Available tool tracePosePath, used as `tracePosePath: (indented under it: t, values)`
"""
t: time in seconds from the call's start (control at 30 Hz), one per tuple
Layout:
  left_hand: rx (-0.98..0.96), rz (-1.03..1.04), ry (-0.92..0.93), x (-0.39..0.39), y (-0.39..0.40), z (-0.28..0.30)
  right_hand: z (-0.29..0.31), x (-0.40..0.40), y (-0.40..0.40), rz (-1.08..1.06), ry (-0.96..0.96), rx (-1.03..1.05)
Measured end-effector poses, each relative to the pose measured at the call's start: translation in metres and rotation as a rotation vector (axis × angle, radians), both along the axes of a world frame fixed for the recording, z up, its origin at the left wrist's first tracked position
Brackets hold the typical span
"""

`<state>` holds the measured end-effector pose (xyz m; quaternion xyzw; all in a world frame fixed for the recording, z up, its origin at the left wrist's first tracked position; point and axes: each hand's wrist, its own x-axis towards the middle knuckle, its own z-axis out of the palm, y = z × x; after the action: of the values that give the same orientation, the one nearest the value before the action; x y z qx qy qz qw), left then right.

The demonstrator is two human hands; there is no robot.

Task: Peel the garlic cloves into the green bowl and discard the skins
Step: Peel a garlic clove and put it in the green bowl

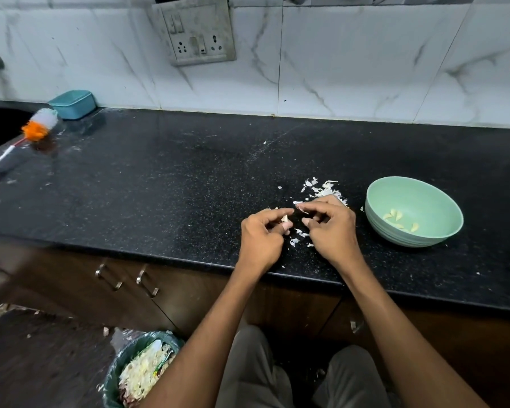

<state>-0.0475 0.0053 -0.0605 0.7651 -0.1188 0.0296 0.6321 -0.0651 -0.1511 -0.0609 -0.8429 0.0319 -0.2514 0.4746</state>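
Observation:
Over the front of the black counter (171, 178), my left hand (261, 240) pinches a garlic clove (285, 218) between thumb and curled fingers. Just to its right, my right hand (331, 228) pinches a strip of white skin (299, 205) at its fingertips. Loose skins (324, 188) lie in a heap behind my right hand, and a few more skin scraps (298, 237) sit between the two hands. The green bowl (442, 231) stands to the right with several peeled cloves (398, 219) inside.
A bin (121, 369) lined with a green bag and full of skins stands on the floor at lower left. A teal box (72, 103) and an orange-and-white duster (33, 129) lie at the counter's far left by the sink. Drawer handles (146, 285) sit below the counter edge.

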Motion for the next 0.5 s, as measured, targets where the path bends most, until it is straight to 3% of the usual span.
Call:
tracePosePath:
  t: [0.37,0.5]
  values:
    - [-0.007,0.047,0.036,-0.0003,-0.0013,0.0004,0.0023,-0.0032,0.0017,-0.048,-0.074,-0.066]
    - [-0.011,0.075,0.01,-0.0009,-0.0019,-0.001,0.0038,-0.0059,0.002,0.009,-0.118,0.015]
